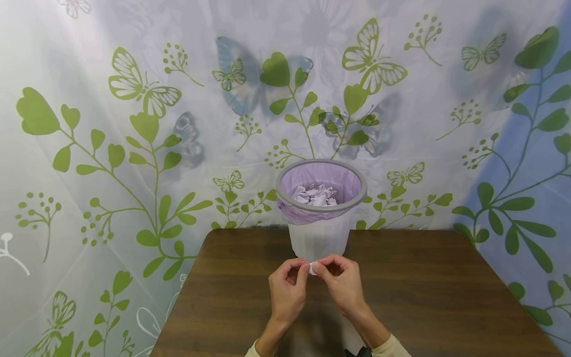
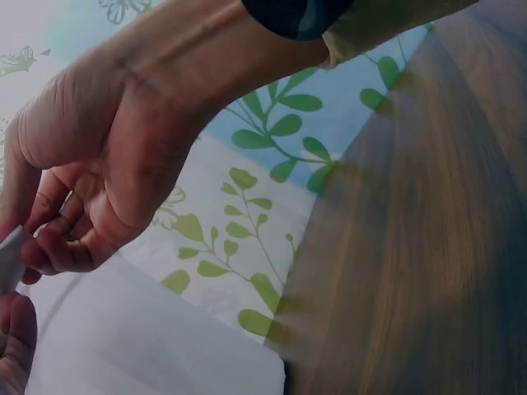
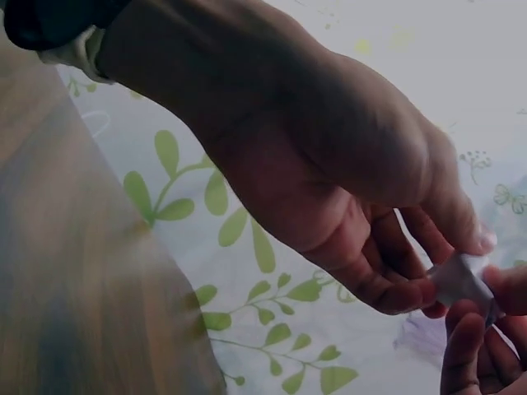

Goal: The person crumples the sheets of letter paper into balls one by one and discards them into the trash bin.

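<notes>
Between the two hands is a small white piece of paper (image 1: 313, 268), crumpled or folded, mostly covered by fingertips. My left hand (image 1: 287, 291) pinches its left side between thumb and fingers. On the other side my right hand (image 1: 344, 285) pinches it the same way, the two thumbs close together. The right wrist view shows the paper (image 3: 463, 281) larger, with creased faces. Just behind the hands stands a white bin (image 1: 318, 237) with a grey rim and a purple liner (image 1: 292, 214). Several crumpled white papers (image 1: 315, 195) lie inside it.
A dark brown wooden table (image 1: 424, 282) lies under the hands, with the bin near its far edge. Behind and at both sides hangs a pale curtain (image 1: 250, 188) printed with green leaves and butterflies.
</notes>
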A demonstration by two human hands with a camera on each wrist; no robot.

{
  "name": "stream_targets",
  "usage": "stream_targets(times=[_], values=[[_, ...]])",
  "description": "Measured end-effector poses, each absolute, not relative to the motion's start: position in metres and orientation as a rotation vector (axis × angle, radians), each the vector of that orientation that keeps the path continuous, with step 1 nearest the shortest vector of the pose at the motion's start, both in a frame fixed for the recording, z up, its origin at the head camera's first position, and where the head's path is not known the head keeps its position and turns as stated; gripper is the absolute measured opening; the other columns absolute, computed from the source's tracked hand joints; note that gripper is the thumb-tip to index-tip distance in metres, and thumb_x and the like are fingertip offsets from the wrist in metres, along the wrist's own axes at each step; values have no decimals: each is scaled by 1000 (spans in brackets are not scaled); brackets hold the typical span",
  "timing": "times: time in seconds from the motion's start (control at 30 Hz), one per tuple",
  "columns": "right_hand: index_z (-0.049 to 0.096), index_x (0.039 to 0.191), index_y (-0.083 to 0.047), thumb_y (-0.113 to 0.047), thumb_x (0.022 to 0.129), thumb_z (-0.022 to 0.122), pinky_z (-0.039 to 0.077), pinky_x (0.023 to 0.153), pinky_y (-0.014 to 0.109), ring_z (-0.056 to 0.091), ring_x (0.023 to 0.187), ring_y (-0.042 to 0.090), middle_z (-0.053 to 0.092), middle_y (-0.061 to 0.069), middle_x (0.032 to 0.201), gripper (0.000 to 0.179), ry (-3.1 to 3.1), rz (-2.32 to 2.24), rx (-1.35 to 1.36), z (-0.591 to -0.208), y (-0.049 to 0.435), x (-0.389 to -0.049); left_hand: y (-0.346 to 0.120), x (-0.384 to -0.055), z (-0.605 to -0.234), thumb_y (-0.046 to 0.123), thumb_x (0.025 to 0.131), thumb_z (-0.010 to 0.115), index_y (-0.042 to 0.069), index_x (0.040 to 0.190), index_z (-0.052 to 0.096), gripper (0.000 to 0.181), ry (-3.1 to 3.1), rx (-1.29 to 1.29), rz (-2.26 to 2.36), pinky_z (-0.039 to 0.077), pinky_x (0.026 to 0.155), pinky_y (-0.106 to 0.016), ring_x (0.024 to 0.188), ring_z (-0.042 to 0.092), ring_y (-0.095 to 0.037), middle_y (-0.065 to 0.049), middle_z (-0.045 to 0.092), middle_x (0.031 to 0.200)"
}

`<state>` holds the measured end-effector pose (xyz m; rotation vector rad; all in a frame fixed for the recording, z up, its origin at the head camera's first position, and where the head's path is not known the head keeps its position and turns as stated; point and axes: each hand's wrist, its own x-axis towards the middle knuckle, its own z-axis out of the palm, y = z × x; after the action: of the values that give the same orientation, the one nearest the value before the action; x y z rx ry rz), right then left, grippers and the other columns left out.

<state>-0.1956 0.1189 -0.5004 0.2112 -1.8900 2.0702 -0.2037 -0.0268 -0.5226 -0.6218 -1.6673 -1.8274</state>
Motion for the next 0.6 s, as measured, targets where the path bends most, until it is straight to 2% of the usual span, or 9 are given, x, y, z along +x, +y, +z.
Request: stream_targets(times=[0.07,0.23,0.43,0.6], values=[[76,91,8,4,91,85,64,64,32,68,67,17,75,3,80,10,-1900,2054,201,-499,119,-197,-27,-204,-522,-2,101,75,1,105,76,5,-1679,-598,-1865,64,70,-23,82,73,-10,-19,77,94],[76,92,8,3,92,84,63,63,32,68,67,18,76,1,80,9,-1912,2076,205,-498,121,-200,-33,-203,-520,3,102,76,2,121,75,19,-1754,-533,-1981,66,79,-26,90,77,-12,-18,79,105],[74,100,12,2,94,83,63,65,30,70,69,12,76,-1,84,14,-1910,2145,295,-497,126,-200,-43,-203,-513,4,102,76,0,114,80,14,-1840,-538,-2096,68,81,-29,88,80,-14,-20,81,105],[75,108,8,-4,95,84,66,69,35,75,75,18,79,5,91,19,-1981,2131,330,-496,130,-200,-46,-204,-512,0,104,71,-10,115,77,16,-1813,-591,-2182,67,83,-29,90,78,-11,-27,79,107]])
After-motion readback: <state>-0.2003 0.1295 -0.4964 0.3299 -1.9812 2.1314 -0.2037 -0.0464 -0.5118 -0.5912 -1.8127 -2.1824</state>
